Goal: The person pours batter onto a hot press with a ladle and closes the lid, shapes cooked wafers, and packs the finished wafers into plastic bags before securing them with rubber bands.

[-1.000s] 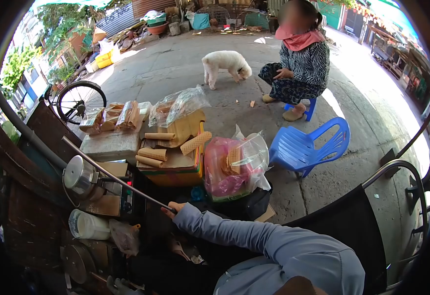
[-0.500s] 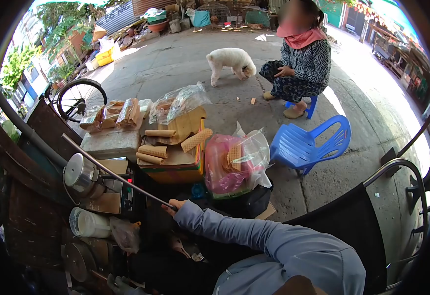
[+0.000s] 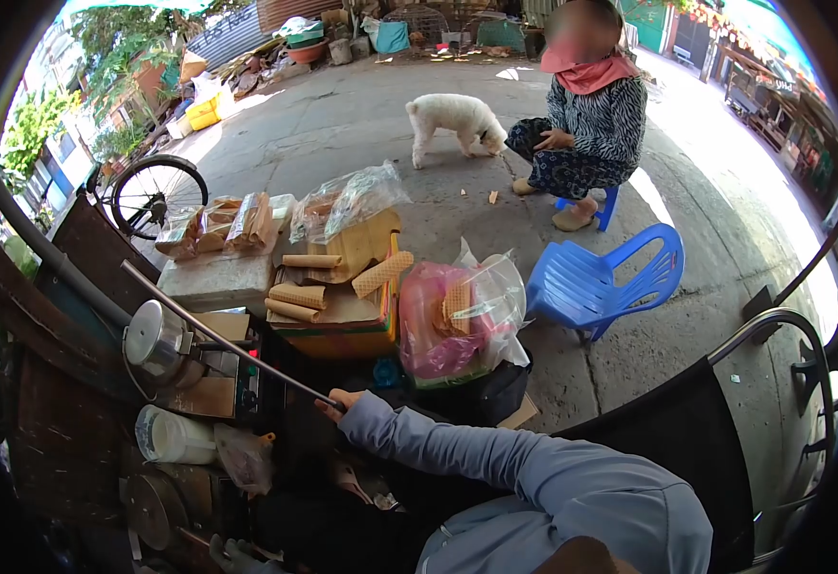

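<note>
My right hand, at the end of a grey-blue sleeve, is closed round the dark end of a long metal rod. The rod slants up and left past a lidded metal pot. At the bottom edge my left hand, in a grey glove and partly cut off, is closed on the thin handle of a round metal iron. Between them are a white tub of pale batter and a clear plastic bag.
Rolled wafers lie on a yellow box, beside a pink bag. Bagged wafers stand on a white foam box. Beyond are a blue chair, a white dog and a seated person.
The dog has shifted slightly to the right, towards the seated person. My right hand and the rod have barely moved.
</note>
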